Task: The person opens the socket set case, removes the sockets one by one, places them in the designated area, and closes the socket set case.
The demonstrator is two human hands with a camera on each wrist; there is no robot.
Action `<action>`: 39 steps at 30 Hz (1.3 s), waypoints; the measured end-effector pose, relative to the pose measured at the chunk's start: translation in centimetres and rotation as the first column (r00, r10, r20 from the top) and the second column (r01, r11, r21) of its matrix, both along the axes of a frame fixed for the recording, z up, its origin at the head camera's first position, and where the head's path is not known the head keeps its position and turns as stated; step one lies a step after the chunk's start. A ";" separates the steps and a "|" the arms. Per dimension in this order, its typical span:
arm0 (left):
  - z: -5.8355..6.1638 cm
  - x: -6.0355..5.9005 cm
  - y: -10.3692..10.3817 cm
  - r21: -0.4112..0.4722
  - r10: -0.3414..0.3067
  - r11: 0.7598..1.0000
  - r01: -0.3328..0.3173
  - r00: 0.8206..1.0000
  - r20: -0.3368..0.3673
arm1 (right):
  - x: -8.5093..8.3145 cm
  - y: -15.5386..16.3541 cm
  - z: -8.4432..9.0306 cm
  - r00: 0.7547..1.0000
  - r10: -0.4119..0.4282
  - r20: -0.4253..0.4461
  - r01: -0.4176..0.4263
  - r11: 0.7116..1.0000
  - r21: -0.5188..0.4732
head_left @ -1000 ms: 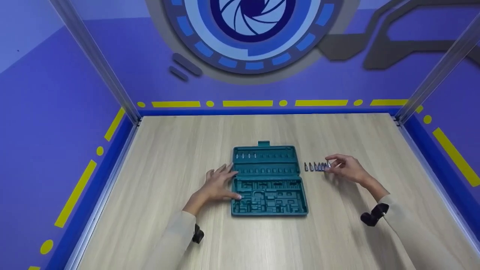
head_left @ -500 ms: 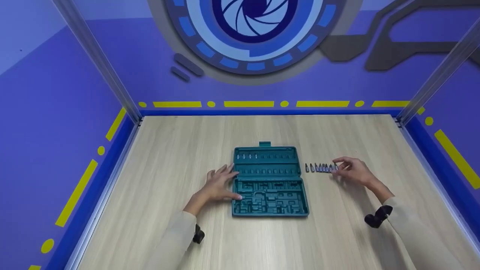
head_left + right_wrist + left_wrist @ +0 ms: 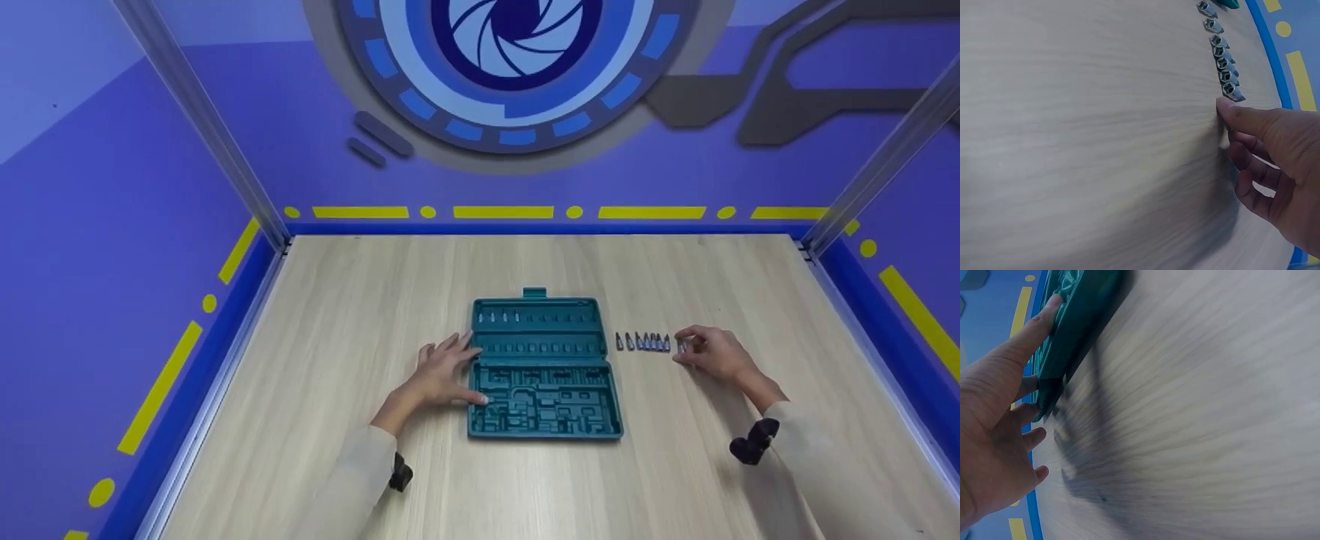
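Right hand grip: right hand [image 3: 712, 354] has its fingers curled, pinching one small bit [image 3: 682, 346] just off the row's right end.
Left hand grip: left hand [image 3: 444, 371] lies flat, fingers straight, touching the case's left edge.
Case: open teal tool case [image 3: 544, 367] sits mid-table [image 3: 337, 315].
Bits: row of bits [image 3: 643, 342] lies just right of the case.

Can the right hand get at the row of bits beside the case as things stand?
Probably yes: the right hand sits at the row of bits' right end, with only bare table between.
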State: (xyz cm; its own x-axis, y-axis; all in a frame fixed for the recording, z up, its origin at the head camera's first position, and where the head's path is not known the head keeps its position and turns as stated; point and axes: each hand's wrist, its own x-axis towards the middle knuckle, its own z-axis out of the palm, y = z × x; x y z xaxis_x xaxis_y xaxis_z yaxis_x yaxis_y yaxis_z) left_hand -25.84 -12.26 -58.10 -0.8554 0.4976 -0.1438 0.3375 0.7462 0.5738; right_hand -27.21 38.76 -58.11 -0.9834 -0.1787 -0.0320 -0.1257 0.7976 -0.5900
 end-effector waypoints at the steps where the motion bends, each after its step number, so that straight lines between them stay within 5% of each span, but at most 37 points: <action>1: 0.0 0.0 0.0 0.000 0.001 1.000 -0.001 1.000 0.000 | 0.0 0.0 -0.1 1.000 -0.008 0.003 0.008 1.000 0.003; 26: 0.0 0.3 0.0 0.002 0.008 1.000 -0.008 1.000 -0.002 | -0.6 -0.5 0.8 0.996 0.084 0.036 -0.081 0.994 -0.073; 39: 0.1 0.1 0.0 -0.011 -0.006 1.000 0.006 1.000 -0.015 | -1.6 -2.1 4.1 0.984 0.177 0.018 -0.173 0.977 -0.125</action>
State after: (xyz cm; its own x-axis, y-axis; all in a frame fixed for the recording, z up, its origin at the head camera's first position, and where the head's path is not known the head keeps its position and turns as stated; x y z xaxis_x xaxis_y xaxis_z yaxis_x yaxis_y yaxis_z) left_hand -25.71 -12.22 -57.96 -0.8545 0.5012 -0.1365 0.3504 0.7502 0.5607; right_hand -28.83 36.70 -54.03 -0.9355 -0.3522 -0.0277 -0.2382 0.6866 -0.6869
